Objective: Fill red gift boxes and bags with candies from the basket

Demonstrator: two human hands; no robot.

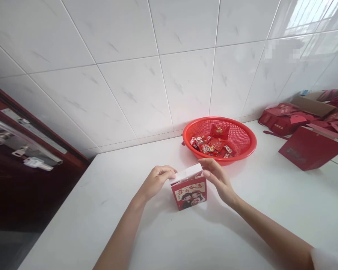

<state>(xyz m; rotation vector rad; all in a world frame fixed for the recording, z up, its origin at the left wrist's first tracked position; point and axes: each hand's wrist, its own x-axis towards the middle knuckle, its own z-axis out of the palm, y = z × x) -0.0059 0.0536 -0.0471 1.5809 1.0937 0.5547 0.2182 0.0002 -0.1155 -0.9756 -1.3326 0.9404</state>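
A small red gift box (190, 193) with a cartoon couple and lettering on its front stands upright on the white table. Its white top flap (187, 173) is tilted and not flush, with a gap along the front edge. At the flap's left end my left hand (155, 180) pinches the edge between thumb and fingers. My right hand (218, 180) curves around the right top corner, thumb and fingertips touching the box there. Behind the box sits a red plastic basket (246, 144) holding several red-wrapped sweets (211, 146).
A larger red paper bag (310, 148) stands at the right. Behind it are red boxes (284, 118) and an open cardboard carton (312, 105). A tiled wall (129, 93) borders the table's back. A dark red door with keys (38, 163) is at the left.
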